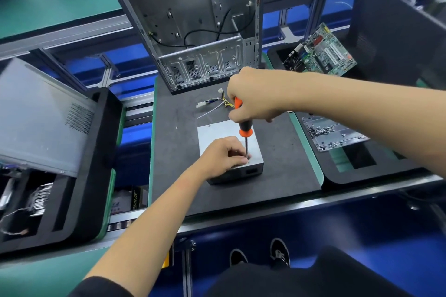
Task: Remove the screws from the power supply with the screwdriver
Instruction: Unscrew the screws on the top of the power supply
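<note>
We grip screwdriver [244, 121] handle in right hand [251, 96], left hand [223, 154] pinching its shaft at the tip, on rigid, heavy-looking power supply [218, 132] mid-mat; tiny screws look easily dropped

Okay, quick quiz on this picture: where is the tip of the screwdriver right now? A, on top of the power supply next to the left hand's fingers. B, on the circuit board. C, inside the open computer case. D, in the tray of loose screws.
A: the screwdriver, gripped by the right hand, stands with its tip down on the power supply top, right beside the left hand fingers.
</note>
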Demonstrator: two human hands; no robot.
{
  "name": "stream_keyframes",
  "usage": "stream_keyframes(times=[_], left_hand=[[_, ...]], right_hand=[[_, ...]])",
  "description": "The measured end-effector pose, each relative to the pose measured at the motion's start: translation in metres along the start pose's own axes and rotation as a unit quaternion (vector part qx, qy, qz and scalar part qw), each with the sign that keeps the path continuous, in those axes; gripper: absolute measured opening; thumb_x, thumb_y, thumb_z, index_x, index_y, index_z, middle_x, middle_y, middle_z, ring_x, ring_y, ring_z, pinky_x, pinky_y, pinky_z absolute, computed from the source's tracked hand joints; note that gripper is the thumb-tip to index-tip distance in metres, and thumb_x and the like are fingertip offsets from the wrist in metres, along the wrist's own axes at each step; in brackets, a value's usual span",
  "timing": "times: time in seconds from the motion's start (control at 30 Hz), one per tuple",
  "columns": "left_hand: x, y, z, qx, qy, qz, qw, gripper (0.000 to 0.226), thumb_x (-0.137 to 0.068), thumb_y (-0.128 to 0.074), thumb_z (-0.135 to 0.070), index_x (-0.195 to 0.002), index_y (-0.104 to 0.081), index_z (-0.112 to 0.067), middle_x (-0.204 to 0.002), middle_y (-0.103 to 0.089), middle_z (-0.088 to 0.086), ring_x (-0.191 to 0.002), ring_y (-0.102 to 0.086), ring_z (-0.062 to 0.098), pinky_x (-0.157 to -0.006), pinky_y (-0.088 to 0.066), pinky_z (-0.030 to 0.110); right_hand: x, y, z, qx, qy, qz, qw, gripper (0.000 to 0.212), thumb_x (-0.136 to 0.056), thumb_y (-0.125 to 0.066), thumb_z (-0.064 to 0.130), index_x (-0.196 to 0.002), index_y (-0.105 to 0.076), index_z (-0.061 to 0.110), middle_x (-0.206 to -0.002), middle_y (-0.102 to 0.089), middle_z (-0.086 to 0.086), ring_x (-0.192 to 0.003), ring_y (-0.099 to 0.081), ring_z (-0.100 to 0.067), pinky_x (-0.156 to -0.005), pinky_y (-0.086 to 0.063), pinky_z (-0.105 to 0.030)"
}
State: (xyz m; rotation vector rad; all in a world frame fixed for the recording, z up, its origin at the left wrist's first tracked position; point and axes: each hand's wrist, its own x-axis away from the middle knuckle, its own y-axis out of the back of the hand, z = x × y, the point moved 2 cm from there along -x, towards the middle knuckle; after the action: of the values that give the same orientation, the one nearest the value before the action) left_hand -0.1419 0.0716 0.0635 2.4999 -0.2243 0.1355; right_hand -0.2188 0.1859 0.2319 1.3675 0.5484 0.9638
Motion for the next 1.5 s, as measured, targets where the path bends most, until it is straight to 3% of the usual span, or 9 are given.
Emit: stream_keyframes(times=[0.43,0.6,0.7,0.83,0.9,1.0,1.13,1.33,1.5], left_hand=[[-0.002,-0.005,0.000,0.023,0.015,-0.006,1.000,0.026,-0.078,-0.073,0.001,-0.072,-0.073,-0.025,-0.083,-0.064,0.001,-0.082,-0.062,0.027,-0.079,-0.051,0.037],[-0.001,-0.004,0.000,0.005,0.004,-0.006,1.000,0.016,-0.078,-0.073,-0.001,-0.073,-0.073,-0.016,-0.085,-0.066,0.000,-0.077,-0.060,0.008,-0.073,-0.047,0.019],[-0.002,0.000,-0.001,-0.037,-0.003,0.008,0.999,0.004,-0.080,-0.073,-0.007,-0.081,-0.075,-0.010,-0.092,-0.069,0.000,-0.085,-0.060,0.011,-0.076,-0.044,0.017],[-0.002,0.005,-0.001,-0.051,-0.004,0.025,0.998,0.006,-0.081,-0.073,-0.006,-0.085,-0.076,-0.008,-0.088,-0.068,-0.007,-0.084,-0.058,0.005,-0.077,-0.042,0.015],[0.000,0.006,-0.002,-0.038,0.000,0.020,0.999,0.005,-0.080,-0.073,-0.005,-0.085,-0.076,-0.007,-0.084,-0.065,-0.010,-0.078,-0.054,-0.001,-0.074,-0.038,0.008],[0.001,0.007,-0.003,-0.020,0.004,0.019,1.000,0.006,-0.080,-0.073,-0.005,-0.083,-0.074,-0.010,-0.088,-0.065,-0.001,-0.078,-0.054,0.004,-0.073,-0.039,0.008],[0.000,0.007,-0.003,-0.028,-0.004,0.024,0.999,0.016,-0.080,-0.073,-0.006,-0.079,-0.072,-0.021,-0.089,-0.064,-0.003,-0.077,-0.054,0.005,-0.072,-0.040,0.012],[0.000,0.006,-0.003,-0.043,0.007,0.026,0.999,0.008,-0.080,-0.073,-0.008,-0.081,-0.075,-0.015,-0.077,-0.061,-0.016,-0.068,-0.051,-0.007,-0.064,-0.036,0.004],[0.002,0.007,-0.007,-0.040,-0.004,0.036,0.999,0.004,-0.081,-0.072,-0.006,-0.083,-0.074,-0.009,-0.075,-0.060,-0.015,-0.065,-0.050,-0.008,-0.062,-0.035,0.006]], right_hand=[[0.000,-0.004,-0.003,-0.007,0.006,-0.002,1.000,0.025,-0.079,-0.058,0.024,-0.062,-0.047,0.009,-0.031,-0.050,-0.001,-0.025,-0.041,-0.008,-0.039,-0.033,-0.020],[0.004,-0.005,0.004,0.038,0.107,0.022,0.993,0.014,-0.078,-0.063,0.025,-0.071,-0.053,0.017,-0.062,-0.058,0.005,-0.057,-0.050,-0.008,-0.048,-0.036,-0.026],[0.003,-0.004,0.014,0.056,0.167,0.072,0.982,0.014,-0.075,-0.063,0.012,-0.083,-0.058,0.023,-0.068,-0.053,0.016,-0.071,-0.051,-0.010,-0.058,-0.043,-0.028],[0.001,0.000,0.019,0.038,0.171,0.104,0.979,0.022,-0.070,-0.058,0.004,-0.078,-0.059,0.025,-0.069,-0.063,0.015,-0.076,-0.058,-0.010,-0.063,-0.051,-0.029],[0.002,-0.002,0.022,0.063,0.172,0.084,0.979,0.004,-0.076,-0.061,0.016,-0.079,-0.062,0.020,-0.068,-0.062,0.011,-0.075,-0.058,-0.014,-0.058,-0.048,-0.028],[0.002,-0.005,0.020,0.165,0.115,0.059,0.978,0.033,-0.095,-0.040,0.039,-0.075,-0.052,0.015,-0.072,-0.063,-0.007,-0.067,-0.058,-0.025,-0.052,-0.043,-0.031],[0.004,-0.005,0.019,0.238,0.074,0.109,0.962,0.037,-0.100,-0.037,0.023,-0.066,-0.048,0.016,-0.047,-0.061,-0.006,-0.051,-0.056,-0.014,-0.038,-0.038,-0.024],[0.012,-0.003,0.023,0.161,0.172,0.111,0.965,0.013,-0.085,-0.060,0.019,-0.073,-0.055,0.021,-0.083,-0.058,0.001,-0.072,-0.051,-0.015,-0.053,-0.034,-0.030],[0.013,0.005,0.024,0.125,0.204,0.128,0.962,0.031,-0.072,-0.059,-0.002,-0.083,-0.073,0.024,-0.077,-0.041,0.016,-0.074,-0.043,-0.005,-0.056,-0.035,-0.022]])
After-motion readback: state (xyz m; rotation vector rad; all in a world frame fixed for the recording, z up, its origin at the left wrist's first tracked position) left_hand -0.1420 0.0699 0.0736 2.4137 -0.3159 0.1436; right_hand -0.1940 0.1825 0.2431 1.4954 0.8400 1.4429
